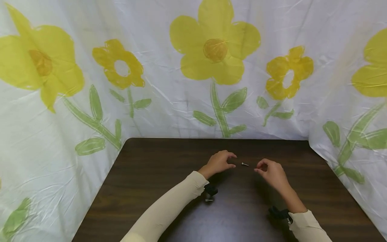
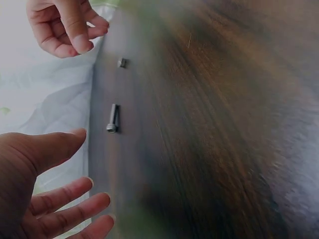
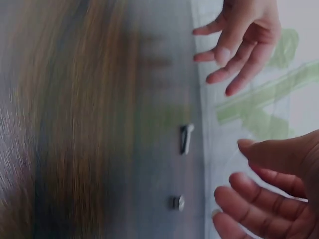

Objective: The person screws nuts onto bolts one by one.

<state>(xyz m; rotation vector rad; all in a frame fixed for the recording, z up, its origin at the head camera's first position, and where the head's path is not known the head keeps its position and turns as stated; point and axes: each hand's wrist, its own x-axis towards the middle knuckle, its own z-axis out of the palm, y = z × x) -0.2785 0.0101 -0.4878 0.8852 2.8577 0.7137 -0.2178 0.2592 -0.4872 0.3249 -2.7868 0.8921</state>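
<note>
A small metal bolt (image 1: 245, 164) lies on the dark table between the two hands, and the left wrist view shows its round head (image 2: 111, 128) and straight shank. Beside it sits a short metal nut (image 2: 122, 62), on the right hand's side; the right wrist view also has this nut (image 3: 178, 202). My left hand (image 1: 219, 163) is left of the bolt, apart from it, thumb and fingers spread around nothing. To the right, my right hand (image 1: 273, 173) hovers near the nut with bent, relaxed fingers (image 3: 249, 191) and nothing between them.
A dark wood-grain table (image 1: 145, 188) spreads under both arms. White cloth with yellow flowers (image 1: 163, 101) hangs along its back and sides. Black wrist devices (image 1: 211, 190) are strapped at the cuffs of the light sleeves.
</note>
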